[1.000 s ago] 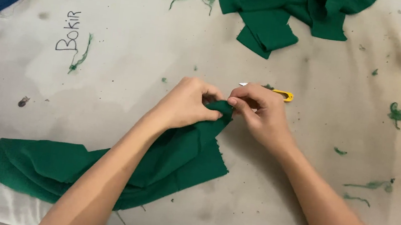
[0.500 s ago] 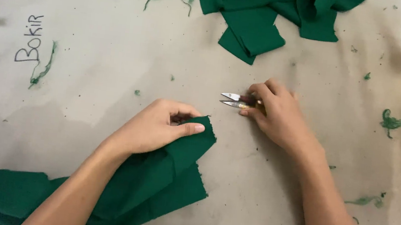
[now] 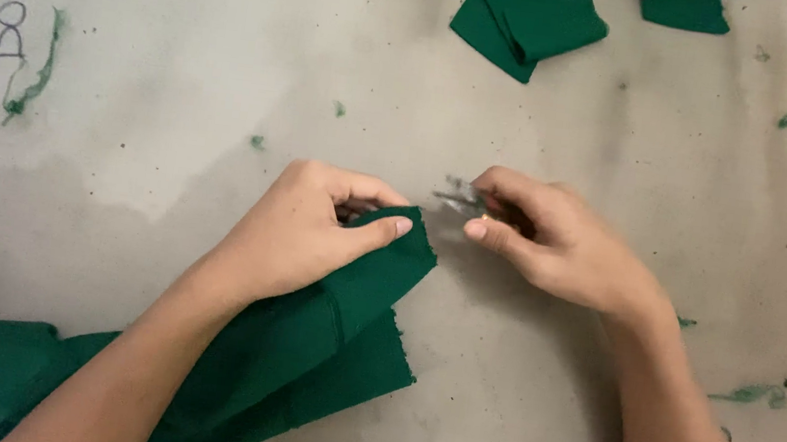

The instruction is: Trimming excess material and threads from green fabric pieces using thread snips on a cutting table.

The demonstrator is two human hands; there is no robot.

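Fingers of my left hand [image 3: 313,232] pinch the frayed corner of a dark green cloth [image 3: 341,334] lying folded on the stained grey counter [image 3: 177,127]; my right hand [image 3: 549,244] closes its grip on small metal snips [image 3: 460,199] just beside it.
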